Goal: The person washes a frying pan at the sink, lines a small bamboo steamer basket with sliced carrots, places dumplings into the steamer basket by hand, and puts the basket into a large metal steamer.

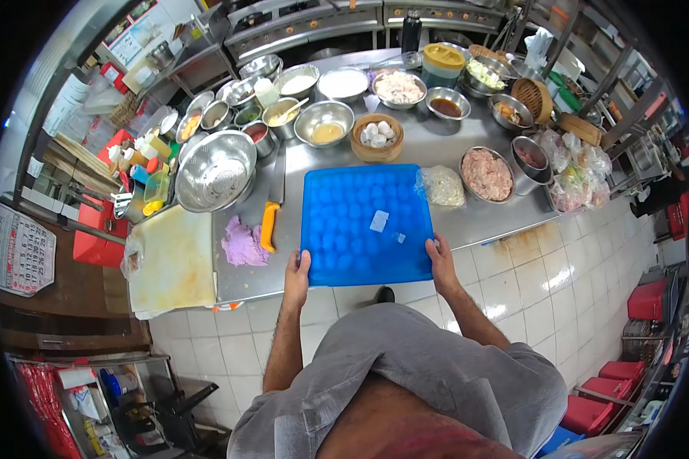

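Observation:
A blue rectangular tray with a translucent cover (344, 245) is held level between my hands, over the front edge of the steel table. Rows of rounded lumps show faintly through the blue, and two small pale labels lie on top. My left hand (298, 274) is closed on the tray's near left corner, thumb on the rim. On the opposite side, my right hand (441, 264) grips near the right corner. Left of the tray are a yellow-handled knife (269, 226) and a crumpled purple cloth (245, 243). A clear bag (442, 187) of pale food lies to its right.
Along the steel table (482, 222) stand a colander (216, 170), a bamboo steamer (377, 148) with white items, a bowl of minced meat (487, 174) and several other bowls. A worn cutting board (172, 260) sits at the left. Stoves (306, 34) line the back.

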### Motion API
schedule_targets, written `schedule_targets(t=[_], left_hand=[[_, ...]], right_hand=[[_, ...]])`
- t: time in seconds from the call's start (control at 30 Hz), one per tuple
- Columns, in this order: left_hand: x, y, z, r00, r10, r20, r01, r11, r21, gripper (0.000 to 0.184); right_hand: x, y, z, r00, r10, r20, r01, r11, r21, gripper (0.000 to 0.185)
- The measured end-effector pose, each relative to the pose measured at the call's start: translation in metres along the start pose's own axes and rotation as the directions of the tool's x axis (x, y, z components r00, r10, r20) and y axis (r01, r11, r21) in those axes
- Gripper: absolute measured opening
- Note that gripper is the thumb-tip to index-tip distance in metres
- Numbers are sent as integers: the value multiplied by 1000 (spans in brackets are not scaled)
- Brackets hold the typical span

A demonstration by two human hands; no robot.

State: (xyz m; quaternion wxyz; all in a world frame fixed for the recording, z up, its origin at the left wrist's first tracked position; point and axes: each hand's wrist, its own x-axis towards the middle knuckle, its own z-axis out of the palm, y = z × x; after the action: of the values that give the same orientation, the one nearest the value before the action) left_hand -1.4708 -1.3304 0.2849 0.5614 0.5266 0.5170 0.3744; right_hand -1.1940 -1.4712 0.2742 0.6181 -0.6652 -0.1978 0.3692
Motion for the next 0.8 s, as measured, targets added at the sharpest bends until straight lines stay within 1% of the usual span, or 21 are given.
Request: schedule_targets(t=[0.03, 0.07, 0.1, 0.13, 0.2, 0.23, 0.27, 0.3, 0.33, 0.37, 0.4, 0.43, 0.47, 0.5, 0.57, 0.63, 0.7, 0.73, 0.77, 0.8], left_hand=[[-1, -4, -5, 1000, 29, 8, -29, 1000, -6, 51], [-1, -14, -11, 998, 23, 61, -18, 997, -74, 49], [-5, -20, -18, 993, 17, 116, -1, 990, -139, 48], [-13, -23, -25, 991, 46, 127, -28, 989, -145, 48], [-28, -27, -39, 974, 39, 222, 9, 978, -208, 44], [-35, -16, -41, 971, 55, 234, -6, 979, -205, 44], [-49, -5, -45, 972, 62, 225, -2, 966, -257, 43], [-65, 7, -49, 974, 63, 218, 8, 950, -312, 42], [-75, 21, -52, 965, 45, 259, 60, 921, -384, 39], [-81, 36, -54, 960, 57, 275, 57, 919, -390, 39], [-88, 48, -56, 949, 51, 312, 88, 906, -415, 39], [-95, 63, -57, 936, 44, 349, 121, 892, -436, 39], [-103, 83, -57, 930, 42, 366, 123, 901, -416, 40], [-112, 107, -54, 912, 84, 402, 108, 896, -431, 41], [-126, 156, -49, 867, 166, 471, 72, 892, -447, 41], [-137, 209, -41, 814, 253, 524, 34, 878, -477, 41], [-139, 258, -30, 751, 351, 560, 23, 832, -554, 39], [-142, 285, -25, 706, 397, 586, 9, 823, -568, 32], [-147, 314, -21, 720, 368, 588, 4, 845, -534, 24], [-145, 340, -15, 620, 466, 632, -21, 814, -580, 19]], right_hand=[[-5, 0, 1, 999, -46, 14, 45, 997, 59, 47], [-11, 1, 0, 997, -76, 6, 76, 995, 69, 47], [-20, 4, -3, 997, -59, 53, 57, 998, 39, 48], [-28, 5, -6, 994, -41, 98, 40, 999, 8, 49], [-46, 4, -11, 994, -64, 86, 62, 998, 28, 52], [-61, -4, -8, 995, -54, 86, 51, 998, 37, 54], [-76, -15, -8, 993, -67, 98, 54, 990, 129, 52], [-90, -27, -10, 994, -75, 85, 63, 989, 131, 52], [-103, -38, -13, 991, -93, 93, 76, 983, 167, 51], [-115, -53, -16, 988, -119, 98, 97, 975, 201, 51], [-130, -70, -19, 991, -120, 56, 106, 975, 197, 49], [-146, -90, -22, 991, -130, 40, 120, 974, 194, 49], [-162, -111, -26, 992, -127, -5, 125, 974, 187, 48], [-176, -131, -30, 991, -121, -49, 128, 975, 180, 47], [-195, -169, -47, 991, -127, -40, 132, 963, 234, 48], [-223, -218, -54, 982, -185, -36, 187, 938, 293, 44], [-225, -253, -83, 971, -228, -70, 238, 918, 317, 34], [-231, -276, -91, 956, -277, -93, 292, 903, 314, 30], [-239, -302, -98, 938, -326, -115, 345, 886, 311, 26], [-243, -328, -104, 914, -373, -158, 404, 861, 308, 24]])
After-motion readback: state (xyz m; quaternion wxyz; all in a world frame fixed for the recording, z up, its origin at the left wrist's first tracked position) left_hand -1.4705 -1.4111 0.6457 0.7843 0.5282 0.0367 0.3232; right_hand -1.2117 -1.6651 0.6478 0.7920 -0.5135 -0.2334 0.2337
